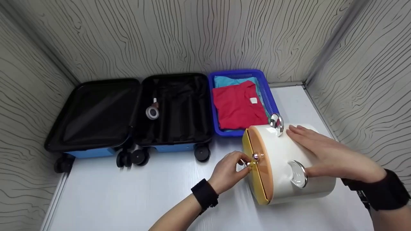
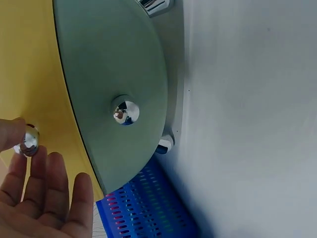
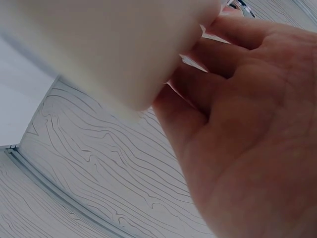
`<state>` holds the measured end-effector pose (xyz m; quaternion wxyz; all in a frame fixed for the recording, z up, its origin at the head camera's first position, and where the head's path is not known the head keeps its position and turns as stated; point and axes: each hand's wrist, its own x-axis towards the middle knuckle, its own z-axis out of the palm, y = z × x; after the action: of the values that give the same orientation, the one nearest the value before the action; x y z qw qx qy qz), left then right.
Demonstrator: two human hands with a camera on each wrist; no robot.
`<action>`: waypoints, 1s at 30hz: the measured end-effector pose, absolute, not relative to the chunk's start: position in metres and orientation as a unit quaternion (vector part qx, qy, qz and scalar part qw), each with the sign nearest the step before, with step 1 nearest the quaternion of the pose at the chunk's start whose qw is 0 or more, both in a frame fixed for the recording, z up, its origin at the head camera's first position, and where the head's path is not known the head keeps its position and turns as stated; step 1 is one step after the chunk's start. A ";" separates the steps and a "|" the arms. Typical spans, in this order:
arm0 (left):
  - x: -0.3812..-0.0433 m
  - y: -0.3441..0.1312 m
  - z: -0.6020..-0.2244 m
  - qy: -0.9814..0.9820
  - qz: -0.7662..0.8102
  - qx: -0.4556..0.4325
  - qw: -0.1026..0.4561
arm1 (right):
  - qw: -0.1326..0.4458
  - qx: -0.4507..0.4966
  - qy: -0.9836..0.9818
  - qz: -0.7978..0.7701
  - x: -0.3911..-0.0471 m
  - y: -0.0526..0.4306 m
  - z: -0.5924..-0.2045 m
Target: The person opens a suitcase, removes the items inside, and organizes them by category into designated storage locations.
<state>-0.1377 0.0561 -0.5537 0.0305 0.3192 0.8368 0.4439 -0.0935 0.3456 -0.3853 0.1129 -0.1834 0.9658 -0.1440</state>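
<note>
A white rounded box (image 1: 282,150) stands on the table, with orange (image 1: 261,173), yellow (image 1: 257,183) and, in the left wrist view, green (image 2: 114,54) front panels. My left hand (image 1: 226,170) pinches the chrome knob (image 2: 30,140) on the yellow panel between thumb and fingers. A second chrome knob (image 1: 256,156) sits on the orange panel, and another knob (image 2: 126,112) is on the green one. On the box's white body rests my right hand (image 1: 334,155), fingers spread, its thumb by a chrome handle (image 1: 300,175). A second chrome handle (image 1: 278,123) stands near its fingertips.
Behind the box is a blue basket (image 1: 268,93) with a folded red shirt (image 1: 239,104) and turquoise cloth (image 1: 224,81). An open suitcase (image 1: 96,112) lies at the left, holding a small round-headed object (image 1: 152,112). Patterned walls (image 1: 179,35) enclose the white table (image 1: 141,189).
</note>
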 end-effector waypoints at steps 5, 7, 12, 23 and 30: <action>-0.138 0.044 -0.556 0.836 0.445 0.321 0.009 | 0.122 -0.180 0.966 -0.143 -0.094 0.345 -0.384; -0.139 0.036 -0.557 0.832 0.452 0.321 0.003 | 0.119 -0.182 0.966 -0.141 -0.094 0.346 -0.384; -0.138 0.013 -0.560 0.823 0.473 0.315 -0.004 | 0.111 -0.187 0.965 -0.143 -0.094 0.346 -0.385; -0.133 -0.030 -0.561 0.833 0.474 0.285 0.005 | 0.121 -0.180 0.965 -0.145 -0.094 0.347 -0.385; -0.132 -0.041 -0.563 0.838 0.474 0.271 -0.004 | 0.127 -0.175 0.965 -0.150 -0.094 0.346 -0.384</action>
<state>-0.1319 -0.0406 -0.5630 -0.0036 0.2713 0.8378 0.4737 -0.0942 0.3455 -0.3843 0.1266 -0.1750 0.9649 -0.1496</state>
